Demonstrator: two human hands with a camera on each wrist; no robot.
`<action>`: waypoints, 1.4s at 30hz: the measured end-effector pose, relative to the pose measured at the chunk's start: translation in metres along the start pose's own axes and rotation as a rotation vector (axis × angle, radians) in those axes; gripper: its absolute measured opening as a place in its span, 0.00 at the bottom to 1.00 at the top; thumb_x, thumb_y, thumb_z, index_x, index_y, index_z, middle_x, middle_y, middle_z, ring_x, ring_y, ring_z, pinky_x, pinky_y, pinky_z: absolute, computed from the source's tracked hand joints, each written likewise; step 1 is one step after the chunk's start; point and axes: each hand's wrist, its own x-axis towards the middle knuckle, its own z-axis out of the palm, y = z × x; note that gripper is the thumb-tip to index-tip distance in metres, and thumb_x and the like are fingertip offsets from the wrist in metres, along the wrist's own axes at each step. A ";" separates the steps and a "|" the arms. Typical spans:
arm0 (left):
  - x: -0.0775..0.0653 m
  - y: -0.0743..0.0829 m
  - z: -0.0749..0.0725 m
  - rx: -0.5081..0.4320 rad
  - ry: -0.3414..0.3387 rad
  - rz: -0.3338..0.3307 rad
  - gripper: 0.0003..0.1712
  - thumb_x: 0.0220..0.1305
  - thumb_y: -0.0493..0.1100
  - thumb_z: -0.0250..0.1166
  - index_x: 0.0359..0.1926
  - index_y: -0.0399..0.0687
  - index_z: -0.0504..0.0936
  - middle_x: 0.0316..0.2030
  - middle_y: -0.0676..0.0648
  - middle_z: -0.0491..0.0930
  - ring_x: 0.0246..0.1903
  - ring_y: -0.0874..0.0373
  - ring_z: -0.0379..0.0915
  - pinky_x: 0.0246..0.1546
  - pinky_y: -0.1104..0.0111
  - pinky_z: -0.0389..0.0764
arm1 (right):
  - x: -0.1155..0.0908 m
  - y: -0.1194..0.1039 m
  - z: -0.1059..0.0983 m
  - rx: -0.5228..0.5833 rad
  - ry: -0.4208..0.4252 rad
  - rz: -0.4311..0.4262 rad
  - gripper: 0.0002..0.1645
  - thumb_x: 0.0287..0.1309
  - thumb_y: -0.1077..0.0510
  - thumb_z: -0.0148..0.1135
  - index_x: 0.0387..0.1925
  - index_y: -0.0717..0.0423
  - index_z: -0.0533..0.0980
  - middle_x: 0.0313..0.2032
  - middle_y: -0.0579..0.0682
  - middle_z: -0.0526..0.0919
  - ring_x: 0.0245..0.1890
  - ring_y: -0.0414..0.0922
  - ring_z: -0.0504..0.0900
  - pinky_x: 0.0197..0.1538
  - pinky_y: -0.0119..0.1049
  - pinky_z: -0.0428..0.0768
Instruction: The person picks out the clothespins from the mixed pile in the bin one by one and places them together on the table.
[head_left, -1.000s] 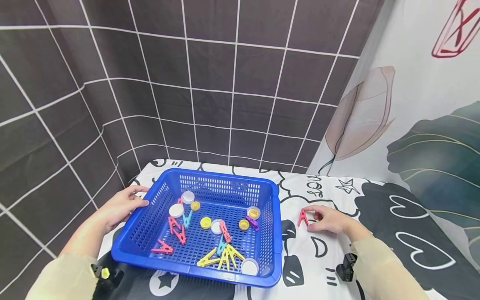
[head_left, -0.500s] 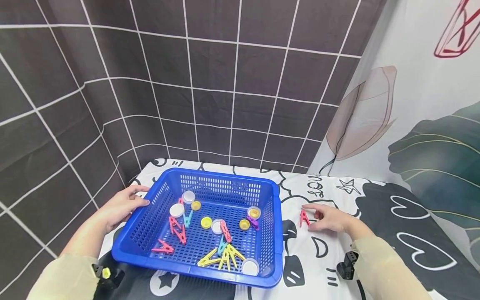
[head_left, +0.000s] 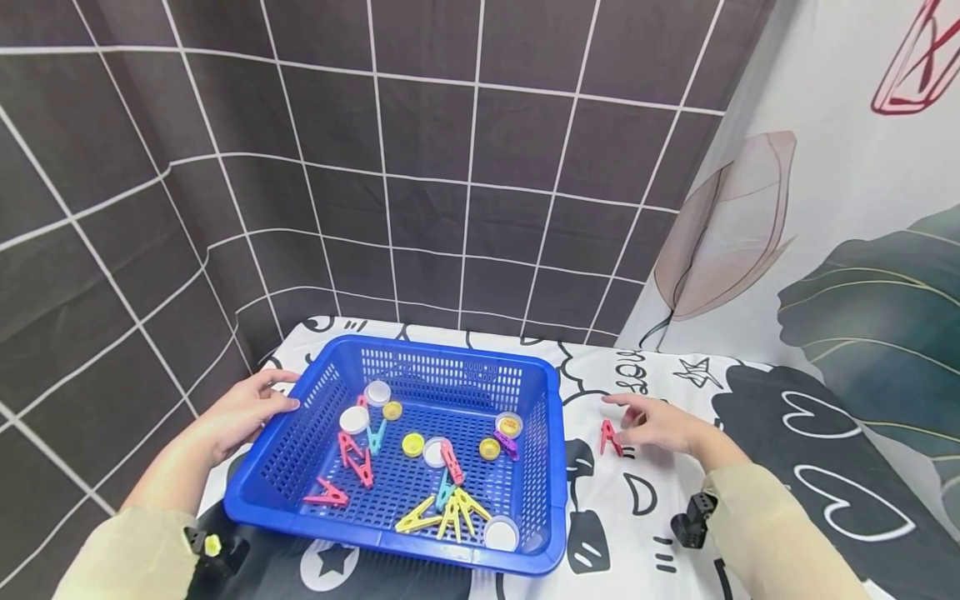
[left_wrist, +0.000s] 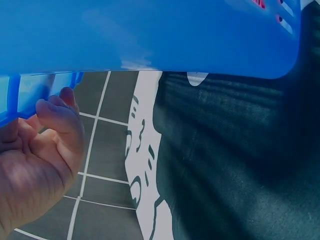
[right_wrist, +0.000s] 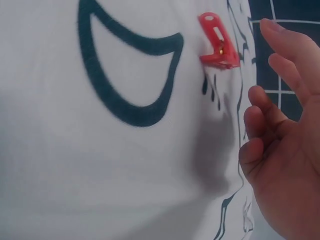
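One glossy red-pink, A-shaped clothespin (head_left: 607, 432) with a brassy spring (right_wrist: 221, 50) sat on the printed cloth (head_left: 633, 542). At its three o'clock, the right hand (head_left: 660, 427) spread thumb from forefinger. At nine o'clock, one blue basket (head_left: 375, 542) held three yellow clothespins (head_left: 452, 510), two turquoise clothespins (head_left: 375, 439), one purple clothespin (head_left: 507, 445); the left hand (head_left: 243, 412) lay, fingers relaxed, along its nine-o'clock rim.

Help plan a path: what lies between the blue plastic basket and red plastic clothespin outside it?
Only black-printed white cloth, in the head view.
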 end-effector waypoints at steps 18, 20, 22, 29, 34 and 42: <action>0.001 0.002 -0.002 -0.013 -0.017 -0.001 0.33 0.64 0.43 0.58 0.65 0.36 0.56 0.44 0.36 0.77 0.36 0.50 0.80 0.35 0.58 0.81 | 0.020 -0.035 -0.023 -0.048 0.025 -0.037 0.41 0.51 0.46 0.65 0.65 0.55 0.63 0.48 0.60 0.76 0.43 0.50 0.75 0.44 0.47 0.75; 0.001 0.002 -0.003 -0.013 -0.018 -0.003 0.33 0.64 0.42 0.58 0.65 0.35 0.56 0.44 0.36 0.77 0.36 0.50 0.80 0.35 0.58 0.81 | 0.023 -0.044 -0.026 -0.047 0.025 -0.033 0.41 0.52 0.44 0.65 0.66 0.53 0.63 0.50 0.60 0.75 0.45 0.51 0.76 0.46 0.49 0.75; 0.001 0.002 -0.003 -0.017 -0.017 -0.008 0.32 0.64 0.42 0.58 0.65 0.36 0.56 0.44 0.37 0.77 0.36 0.50 0.80 0.35 0.58 0.82 | 0.027 -0.051 -0.028 -0.040 0.022 -0.035 0.41 0.53 0.45 0.65 0.66 0.53 0.63 0.51 0.61 0.74 0.46 0.52 0.76 0.46 0.49 0.76; 0.001 0.001 -0.002 -0.045 -0.038 0.002 0.33 0.64 0.41 0.58 0.65 0.34 0.55 0.41 0.39 0.78 0.34 0.50 0.80 0.33 0.57 0.82 | 0.035 -0.070 -0.028 -0.002 0.002 -0.058 0.41 0.53 0.48 0.65 0.66 0.53 0.62 0.50 0.59 0.74 0.47 0.54 0.77 0.42 0.47 0.79; 0.002 0.000 -0.004 -0.048 -0.042 0.003 0.33 0.64 0.41 0.58 0.65 0.35 0.55 0.42 0.39 0.78 0.35 0.50 0.80 0.34 0.57 0.82 | 0.039 -0.088 -0.027 -0.025 0.013 -0.084 0.40 0.53 0.46 0.64 0.66 0.49 0.63 0.51 0.58 0.75 0.48 0.54 0.76 0.42 0.46 0.79; 0.002 0.000 -0.003 -0.056 -0.036 -0.007 0.32 0.64 0.41 0.58 0.65 0.36 0.56 0.42 0.39 0.78 0.35 0.50 0.80 0.35 0.57 0.81 | 0.044 -0.122 -0.018 -0.016 -0.043 -0.127 0.38 0.53 0.47 0.65 0.65 0.47 0.65 0.50 0.53 0.75 0.45 0.49 0.75 0.44 0.46 0.77</action>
